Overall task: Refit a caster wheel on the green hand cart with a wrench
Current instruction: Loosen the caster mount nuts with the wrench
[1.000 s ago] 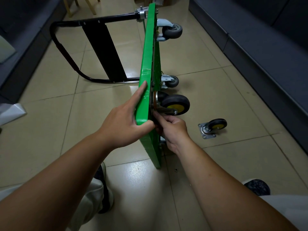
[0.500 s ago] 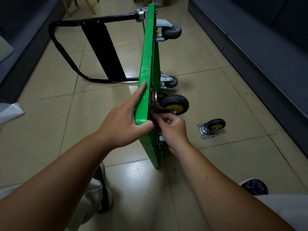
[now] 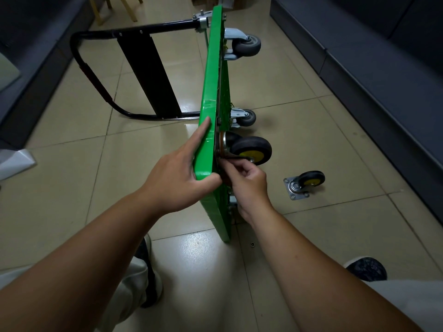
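1. I see the cart [image 3: 213,68] standing on its long edge on the floor [image 3: 72,188]. Its green top is edge-on to me, running from centre up to 12 o'clock.
2. The black handle [image 3: 81,68] lies out toward 10 o'clock.
3. My left hand [image 3: 177,178] pinches the cart's near upper corner. The thumb is hooked over the edge and the index finger lies straight along the green face.
4. The caster [image 3: 251,149], yellow-hubbed, sits just to 3 o'clock of centre, its plate against the cart's underside.
5. My right hand [image 3: 249,185] is just below that plate, at 5 o'clock of the caster, with its fingers curled in tight. I cannot tell whether they pinch anything.
6. A grey wheel [image 3: 247,45] shows near 12 o'clock, and a second grey wheel [image 3: 248,117] is just above the caster.
7. A spare caster [image 3: 304,184] lies on the floor at 3 o'clock, apart from the cart.
8. A small nut [image 3: 252,244] lies at 6 o'clock of the cart's near end.
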Demonstrator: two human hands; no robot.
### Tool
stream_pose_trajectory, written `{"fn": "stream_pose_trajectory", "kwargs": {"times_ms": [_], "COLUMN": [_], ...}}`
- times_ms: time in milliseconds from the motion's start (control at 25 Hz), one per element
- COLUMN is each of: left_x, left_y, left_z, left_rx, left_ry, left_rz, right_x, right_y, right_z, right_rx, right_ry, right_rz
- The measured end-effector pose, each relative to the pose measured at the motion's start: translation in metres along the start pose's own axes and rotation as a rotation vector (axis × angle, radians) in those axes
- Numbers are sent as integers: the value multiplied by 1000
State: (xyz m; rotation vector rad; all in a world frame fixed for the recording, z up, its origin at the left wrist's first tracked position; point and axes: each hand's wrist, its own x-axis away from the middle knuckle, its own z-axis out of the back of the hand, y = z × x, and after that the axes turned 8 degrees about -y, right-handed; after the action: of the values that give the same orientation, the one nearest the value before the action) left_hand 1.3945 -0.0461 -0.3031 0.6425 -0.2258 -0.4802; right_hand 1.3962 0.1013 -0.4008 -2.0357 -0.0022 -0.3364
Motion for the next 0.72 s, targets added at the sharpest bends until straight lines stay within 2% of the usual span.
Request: {"fn": "stream_pose_trajectory", "kwargs": {"times_ms": [200, 440, 520, 720], "left_x": [0, 0, 0, 1], "left_y": [0, 1, 1, -1], "left_z": [0, -1, 0, 0], "left_rx": [3, 19, 21, 24], "left_ry": [-7, -22, -20, -20], "left_rz": [-2, -11, -5, -1], "right_x": [-4, -5, -3, 1], "right_y": [1, 1, 2, 4], "right_z": [-5, 4, 8, 14], "right_rx": [-136, 44, 139, 185], "right_ry": [51, 32, -3, -85], "right_rz": [-98, -187, -155, 30]}}
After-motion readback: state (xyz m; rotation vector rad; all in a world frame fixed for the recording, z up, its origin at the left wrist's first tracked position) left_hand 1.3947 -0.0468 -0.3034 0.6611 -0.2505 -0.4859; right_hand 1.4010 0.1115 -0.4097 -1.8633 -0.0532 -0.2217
